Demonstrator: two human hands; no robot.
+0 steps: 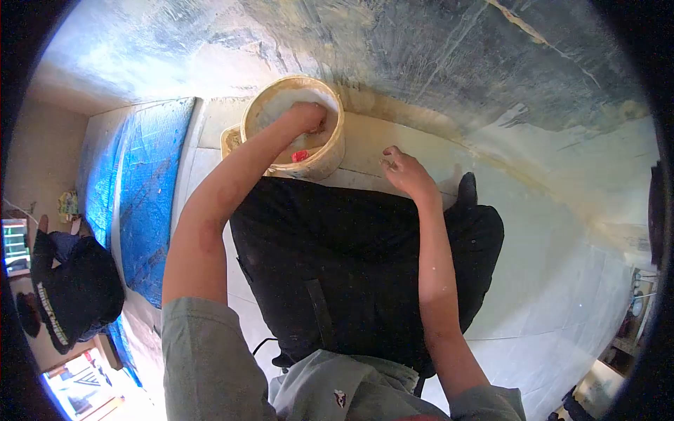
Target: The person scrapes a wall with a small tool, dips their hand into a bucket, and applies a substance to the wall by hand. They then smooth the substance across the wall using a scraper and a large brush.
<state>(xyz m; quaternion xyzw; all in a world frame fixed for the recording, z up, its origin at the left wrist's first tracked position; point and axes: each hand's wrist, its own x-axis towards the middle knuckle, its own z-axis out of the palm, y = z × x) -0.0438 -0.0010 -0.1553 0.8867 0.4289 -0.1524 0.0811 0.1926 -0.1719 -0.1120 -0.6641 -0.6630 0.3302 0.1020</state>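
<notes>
A cream plastic bucket (338, 137) with a smeared rim stands on the floor against the wall. My left hand (309, 118) reaches inside it, its fingers curled closed near the far right inner side; what they hold, if anything, is hidden. Lower in the bucket, a small red object (300, 156) shows near the front rim. My right hand (405, 172) hovers to the right of the bucket, over the floor beside my knee. Its fingers are loosely bent and apart, with nothing in them and pale smears on the fingertips.
A grey, streaked wall (435, 63) rises ahead, above pale floor tiles (533, 281). Blue sheeting (151, 203) covers an area to the left. Another person in dark clothes (77, 281) is at far left. Assorted items (635, 309) stand at the right edge.
</notes>
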